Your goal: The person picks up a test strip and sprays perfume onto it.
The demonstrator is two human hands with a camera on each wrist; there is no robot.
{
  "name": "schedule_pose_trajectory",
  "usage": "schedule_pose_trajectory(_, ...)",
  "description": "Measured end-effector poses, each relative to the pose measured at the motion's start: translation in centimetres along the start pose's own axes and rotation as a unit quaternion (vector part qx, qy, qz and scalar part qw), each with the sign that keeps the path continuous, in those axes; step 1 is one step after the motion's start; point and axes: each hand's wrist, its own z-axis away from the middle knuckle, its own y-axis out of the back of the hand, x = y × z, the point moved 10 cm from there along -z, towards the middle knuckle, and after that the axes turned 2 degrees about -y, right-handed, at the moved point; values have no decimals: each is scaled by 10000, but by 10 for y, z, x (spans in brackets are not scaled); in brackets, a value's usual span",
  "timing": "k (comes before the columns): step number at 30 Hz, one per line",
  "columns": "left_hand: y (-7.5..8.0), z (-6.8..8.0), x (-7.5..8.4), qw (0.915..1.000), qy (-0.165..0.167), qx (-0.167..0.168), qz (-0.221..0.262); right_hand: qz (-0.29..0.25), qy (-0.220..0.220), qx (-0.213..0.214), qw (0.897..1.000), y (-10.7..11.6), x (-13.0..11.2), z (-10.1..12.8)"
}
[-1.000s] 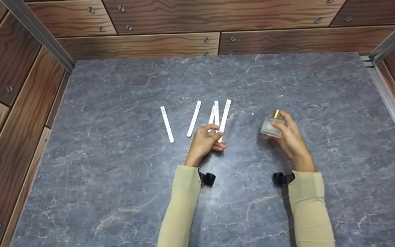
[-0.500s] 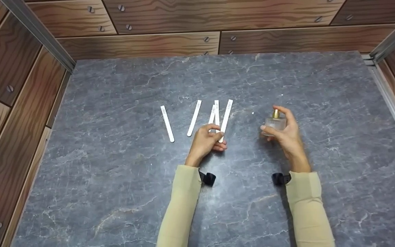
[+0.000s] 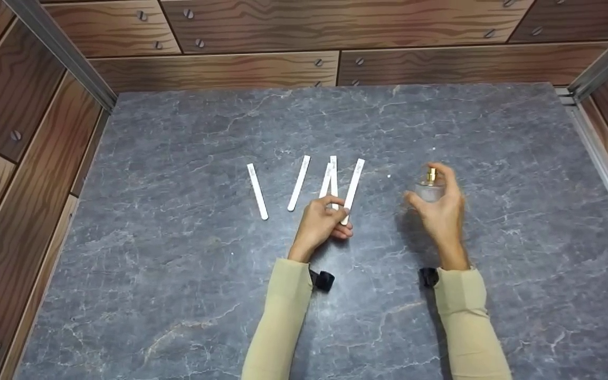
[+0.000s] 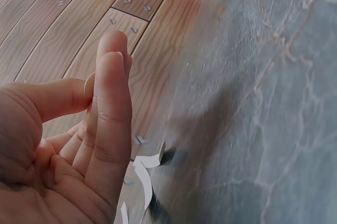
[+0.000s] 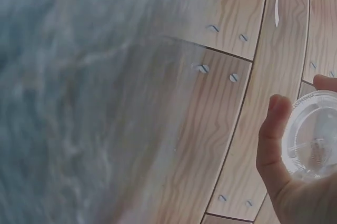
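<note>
My left hand point(image 3: 319, 224) pinches the lower end of a white paper perfume test strip point(image 3: 355, 182), which tilts up and right above the table. In the left wrist view, thumb and fingers meet at the tips. My right hand point(image 3: 444, 219) grips a clear glass perfume bottle point(image 3: 429, 193) to the right of the strip, with the index finger at its gold spray top point(image 3: 431, 174). The right wrist view shows the round clear base of the bottle point(image 5: 315, 140). Bottle and strip are apart.
Two strips point(image 3: 334, 174) lie partly behind the left hand, overlapping or close together. Farther left are another strip point(image 3: 299, 183) and a leftmost strip point(image 3: 257, 191). Wood-patterned walls point(image 3: 256, 68) border the grey marbled table point(image 3: 177, 264) at the back and sides.
The right hand has turned the bottle more upright and raised its index finger to the spray top. The held strip has shifted slightly right and nearer to me.
</note>
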Motion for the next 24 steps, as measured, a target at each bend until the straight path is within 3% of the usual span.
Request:
schedule_pose_trajectory(4, -2, 2, 4, 9999, -66, -17, -149, 360, 557, 213, 9976, 4, -11, 1)
schedule_pose_trajectory(13, -4, 5, 4, 9995, -78, -63, -290, 545, 1362, 518, 9878, 4, -23, 7)
schedule_pose_trajectory(24, -7, 10, 8, 9992, -179, -81, -360, 790, 1823, 665, 9778, 3, -32, 10)
